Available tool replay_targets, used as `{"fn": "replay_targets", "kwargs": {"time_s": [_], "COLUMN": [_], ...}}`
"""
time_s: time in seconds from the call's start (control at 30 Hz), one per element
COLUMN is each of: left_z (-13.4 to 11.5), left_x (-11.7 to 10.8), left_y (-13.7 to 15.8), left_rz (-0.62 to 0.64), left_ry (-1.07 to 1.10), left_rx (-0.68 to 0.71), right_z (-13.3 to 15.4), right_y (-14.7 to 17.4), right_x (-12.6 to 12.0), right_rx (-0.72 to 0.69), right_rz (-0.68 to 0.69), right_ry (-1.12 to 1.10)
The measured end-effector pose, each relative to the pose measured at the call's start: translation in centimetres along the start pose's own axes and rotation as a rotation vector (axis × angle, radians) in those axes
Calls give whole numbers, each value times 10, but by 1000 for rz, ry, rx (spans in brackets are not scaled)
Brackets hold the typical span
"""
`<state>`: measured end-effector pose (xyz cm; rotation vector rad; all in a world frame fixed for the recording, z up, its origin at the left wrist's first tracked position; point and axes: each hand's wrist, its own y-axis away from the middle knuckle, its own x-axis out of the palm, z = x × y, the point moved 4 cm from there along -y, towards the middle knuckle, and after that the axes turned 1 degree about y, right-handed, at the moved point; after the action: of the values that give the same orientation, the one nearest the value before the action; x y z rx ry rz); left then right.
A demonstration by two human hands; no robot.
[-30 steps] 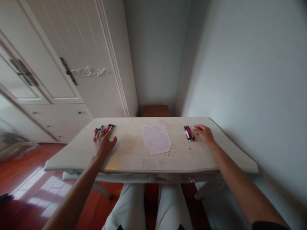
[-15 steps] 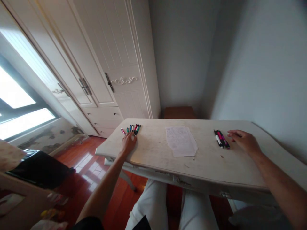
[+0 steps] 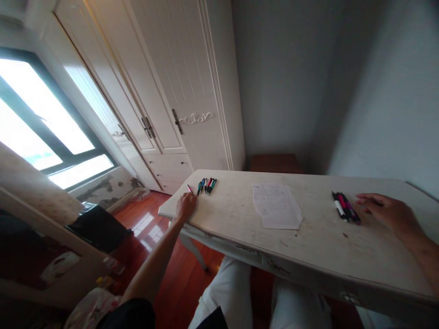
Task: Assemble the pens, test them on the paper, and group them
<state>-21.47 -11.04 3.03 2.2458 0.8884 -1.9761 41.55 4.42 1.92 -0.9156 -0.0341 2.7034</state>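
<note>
At the table's left end my left hand (image 3: 187, 205) has its fingers closed about the lower end of a pink pen (image 3: 190, 188); the fingertips are partly hidden. Just right of it lies a row of several pens (image 3: 207, 186) in green, blue, white, red and black. My right hand (image 3: 387, 210) hovers over or rests on the right part of the table, fingers loosely bent and apart, holding nothing I can see. Close to its fingertips is a bunch of white, pink, purple and black pens (image 3: 345, 208), lying side by side.
Between the two pen groups a sheet of paper with writing (image 3: 277, 206) lies on the white table (image 3: 236, 214). Behind stand a white wardrobe (image 3: 206, 137) and a brown box-like piece (image 3: 274, 163). A black case (image 3: 99, 228) is on the floor at left.
The view has swung left. My left hand has shifted left from the pen row to the pink pen and closed on it. My right hand stays beside the right-hand pens.
</note>
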Motion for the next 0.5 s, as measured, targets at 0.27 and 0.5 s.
{"fn": "replay_targets", "kwargs": {"time_s": [0.27, 0.5], "left_z": [-4, -10], "left_x": [-6, -11], "left_y": [2, 6], "left_rz": [-33, 6], "left_ry": [-16, -25], "left_rx": [-50, -48], "right_z": [-6, -19], "right_y": [-3, -12], "right_x": [1, 3], "right_rx": [-26, -80], "right_rz": [5, 12], "right_ry": [-36, -31]}}
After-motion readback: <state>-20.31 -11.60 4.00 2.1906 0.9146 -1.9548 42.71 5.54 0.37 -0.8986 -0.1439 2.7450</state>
